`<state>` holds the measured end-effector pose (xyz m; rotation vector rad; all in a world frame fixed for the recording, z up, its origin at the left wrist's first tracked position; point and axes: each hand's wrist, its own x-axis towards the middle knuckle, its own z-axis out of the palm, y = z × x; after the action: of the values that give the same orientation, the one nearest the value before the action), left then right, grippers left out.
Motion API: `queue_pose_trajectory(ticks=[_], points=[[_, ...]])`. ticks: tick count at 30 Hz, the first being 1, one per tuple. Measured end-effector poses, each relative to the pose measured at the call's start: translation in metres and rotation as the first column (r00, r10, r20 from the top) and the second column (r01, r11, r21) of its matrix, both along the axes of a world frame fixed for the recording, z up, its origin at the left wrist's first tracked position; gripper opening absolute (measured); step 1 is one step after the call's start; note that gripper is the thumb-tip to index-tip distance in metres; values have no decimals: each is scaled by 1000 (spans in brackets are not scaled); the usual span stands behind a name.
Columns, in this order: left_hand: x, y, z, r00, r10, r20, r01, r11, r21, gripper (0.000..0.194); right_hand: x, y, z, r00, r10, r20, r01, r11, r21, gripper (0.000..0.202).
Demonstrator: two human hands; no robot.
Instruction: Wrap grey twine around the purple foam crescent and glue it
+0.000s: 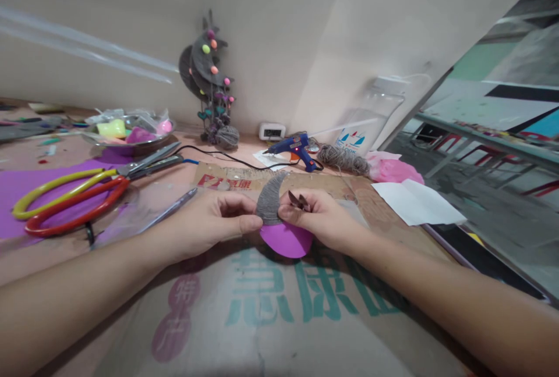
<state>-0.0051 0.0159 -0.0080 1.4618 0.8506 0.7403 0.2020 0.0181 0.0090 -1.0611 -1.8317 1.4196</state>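
A curved, pointed crescent piece (268, 199), wrapped in grey yarn on its upper part, is held upright over the cardboard. Its lower part is bare purple (288, 242). My left hand (213, 217) pinches the left edge of the crescent between thumb and fingers. From the other side my right hand (323, 217) grips it, the thumb pressed near where the yarn meets the purple. Small dark pointed blades (299, 200), perhaps of snips, stick out from between the right fingers; the rest of them is hidden.
Printed cardboard (209, 307) lies beneath my hands. Large red-and-yellow-handled scissors (78, 202) and a pen (170, 208) lie left. Behind are a blue glue gun (290, 145), grey yarn (343, 159), a clock (272, 131), a bottle (371, 112), a tray (151, 143) and a moon ornament (205, 68).
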Motion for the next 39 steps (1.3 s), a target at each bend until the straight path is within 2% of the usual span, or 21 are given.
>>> queue_pose_trajectory(ticks=[3,6,12,18,22,25,28,33,36,39], points=[[0,0,0,1000,4,-9,-4,1000,17,12,0,1,-2,999,20,-37,-21,999,-35,34],[1,-1,2,999,14,-34,-14,1000,17,15,0,1,-1,999,21,-36,-21,1000,-7,34],[5,-4,4,991,65,-117,-61,998,33,22,-1,-1,2,992,-37,117,24,993,117,32],[5,-5,3,997,34,-69,-33,999,23,23,0,1,-2,986,-42,161,18,989,148,24],[6,-5,4,995,51,-88,-45,997,63,23,0,2,-1,988,-76,138,44,973,225,29],[7,-5,4,993,57,-105,-47,994,95,23,-1,1,0,983,-111,145,79,974,213,31],[8,-4,3,995,54,-83,-48,996,73,24,-2,0,0,980,-136,145,108,976,188,33],[7,-5,1,993,76,-92,-66,992,103,22,-3,0,0,970,-149,192,104,968,231,30],[7,-7,1,992,89,-91,-82,993,82,22,-1,-1,0,965,-159,207,80,935,346,21],[7,-7,2,992,101,-76,-98,994,52,22,3,-3,2,962,-191,196,47,822,568,21]])
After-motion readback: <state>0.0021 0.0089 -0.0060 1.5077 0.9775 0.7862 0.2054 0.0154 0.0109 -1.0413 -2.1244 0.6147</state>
